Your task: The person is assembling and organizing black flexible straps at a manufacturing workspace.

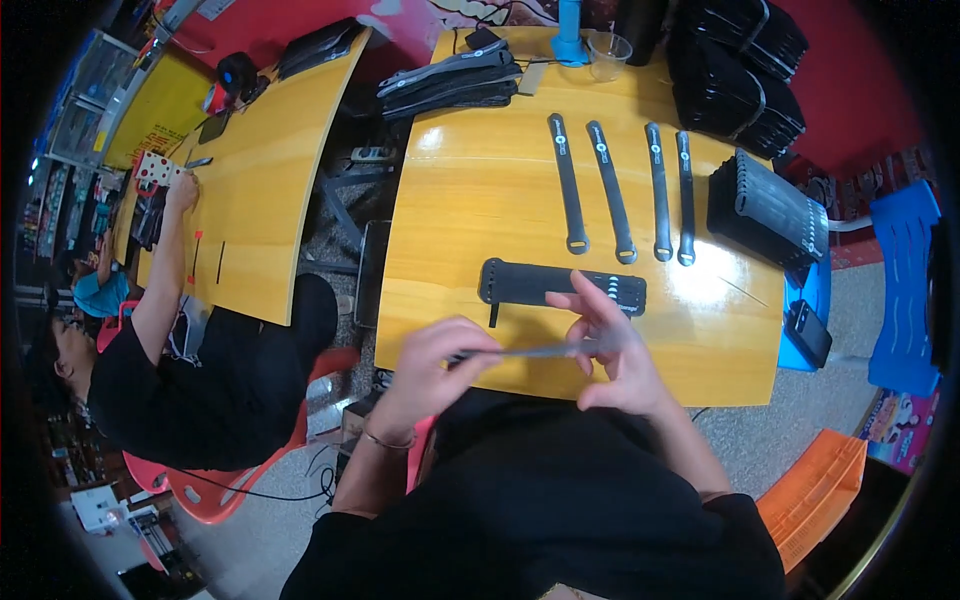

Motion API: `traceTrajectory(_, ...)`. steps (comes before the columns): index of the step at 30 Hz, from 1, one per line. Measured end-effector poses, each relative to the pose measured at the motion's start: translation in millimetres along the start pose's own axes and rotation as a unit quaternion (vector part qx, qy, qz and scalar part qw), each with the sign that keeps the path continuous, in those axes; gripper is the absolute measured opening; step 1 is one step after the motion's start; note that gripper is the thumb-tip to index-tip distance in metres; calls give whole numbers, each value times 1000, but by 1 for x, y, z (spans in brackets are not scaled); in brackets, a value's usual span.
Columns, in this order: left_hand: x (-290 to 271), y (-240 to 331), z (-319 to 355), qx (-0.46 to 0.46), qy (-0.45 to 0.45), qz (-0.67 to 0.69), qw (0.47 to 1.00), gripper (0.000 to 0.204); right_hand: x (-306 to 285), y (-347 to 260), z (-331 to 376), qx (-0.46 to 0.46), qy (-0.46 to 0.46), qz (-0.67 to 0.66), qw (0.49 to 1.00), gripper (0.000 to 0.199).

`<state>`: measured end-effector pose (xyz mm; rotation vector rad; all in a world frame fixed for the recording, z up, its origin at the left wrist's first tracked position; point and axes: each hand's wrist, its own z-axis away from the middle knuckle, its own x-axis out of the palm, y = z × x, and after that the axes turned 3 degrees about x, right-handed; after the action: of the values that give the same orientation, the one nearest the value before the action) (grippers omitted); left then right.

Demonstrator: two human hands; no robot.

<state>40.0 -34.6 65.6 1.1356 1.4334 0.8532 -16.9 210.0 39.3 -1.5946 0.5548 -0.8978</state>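
Above the table's near edge, my left hand [437,362] pinches a thin dark strap [535,351], which stretches across toward my right hand [625,365]. The strap's far end is smeared by motion near the right palm. My right hand has its fingers spread and its thumb apart, with no grip visible. Just beyond both hands lies a wide black panel [535,283] with holes along its ends; a short black strip [493,314] sticks out from its left end. Farther back, several grey straps [612,190] with slotted round ends lie side by side.
Black stacked pieces [765,210] sit at the table's right, bundled black packs [735,80] behind them. A pile of straps [450,82] is back left, near a clear cup [608,56]. Beside a phone [808,333] is a blue stool. Another person [190,380] works at the left table.
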Motion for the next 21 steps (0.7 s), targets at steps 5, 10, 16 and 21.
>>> traceTrajectory(5,12,-8,4,-3,-84,-24,996,11,-14,-1,14,-71,44,56,995,32)
traceTrajectory(10,16,-22,4,-54,-35,19,998,11,-25,5,33,24,185,86,979,14)
traceTrajectory(16,16,-43,6,-175,-9,115,978,14,-25,16,44,154,276,128,940,10)
traceTrajectory(21,19,-55,4,-180,37,152,971,16,-34,39,45,98,283,167,939,10)
